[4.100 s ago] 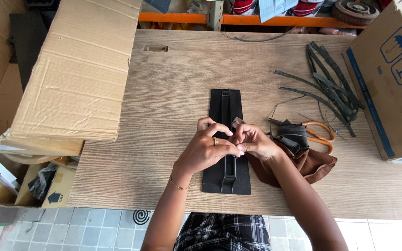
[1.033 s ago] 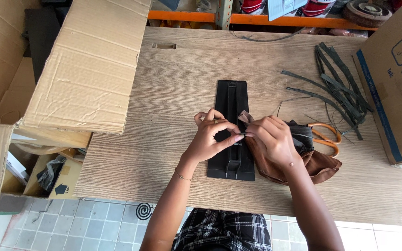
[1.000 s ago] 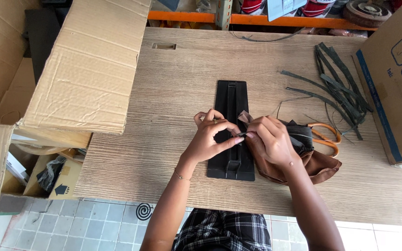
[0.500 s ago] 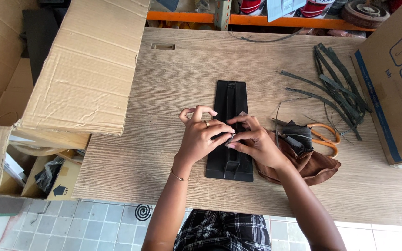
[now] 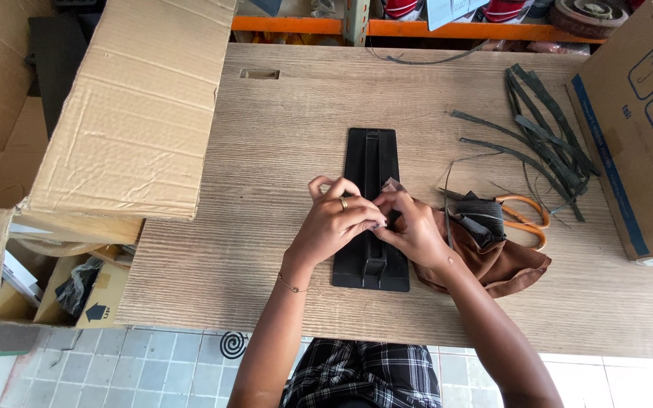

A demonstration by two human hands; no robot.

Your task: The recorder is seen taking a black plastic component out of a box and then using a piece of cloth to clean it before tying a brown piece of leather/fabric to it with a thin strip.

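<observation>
- Your left hand [image 5: 335, 221] and right hand [image 5: 411, 227] meet fingertip to fingertip over the black plastic jig [image 5: 371, 208], which lies flat mid-counter [image 5: 266, 189].
- Both hands are pinched shut on a small piece at the jig's centre groove; the piece itself is too hidden to name.
- Brown fabric [image 5: 493, 261] lies under your right wrist, just beside the jig, with dark strips bundled on it.
- Orange-handled scissors [image 5: 523, 215] rest close to the fabric; loose dark strips [image 5: 546, 136] lie farther back.
- Judged step: seating or folding the piece on the jig.
- Next move calls for a steady pinch and alignment with the groove.
</observation>
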